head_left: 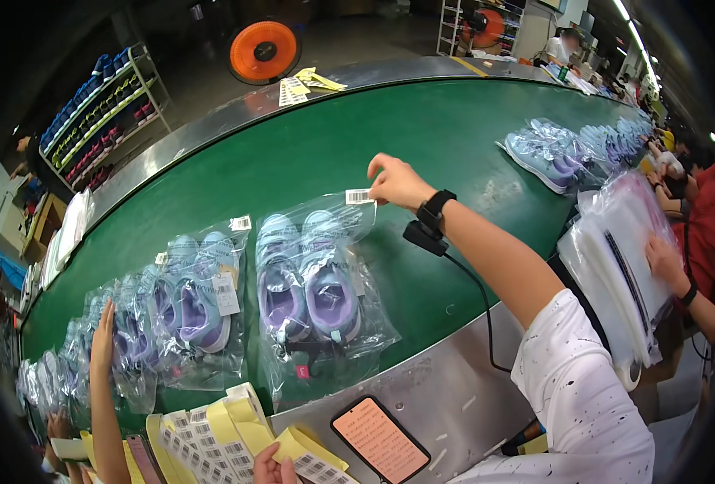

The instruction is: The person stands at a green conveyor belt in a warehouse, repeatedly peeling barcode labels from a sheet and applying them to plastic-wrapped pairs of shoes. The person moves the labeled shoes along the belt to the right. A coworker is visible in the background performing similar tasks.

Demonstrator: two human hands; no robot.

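Pinching the label [359, 196] on the bag [372, 324], my right hand [402, 184] is apparently sticking it down, my left hand [273, 468] holding a sheet [309, 453], the next move calling for smoothing.

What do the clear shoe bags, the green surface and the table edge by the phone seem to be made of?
Shoe bags: probably thin, glossy plastic; see-through, creased, glinting.
Green surface: perhaps rubber or plastic; smooth, softly shiny.
Table edge: likely bare metal; grey, dully reflective.
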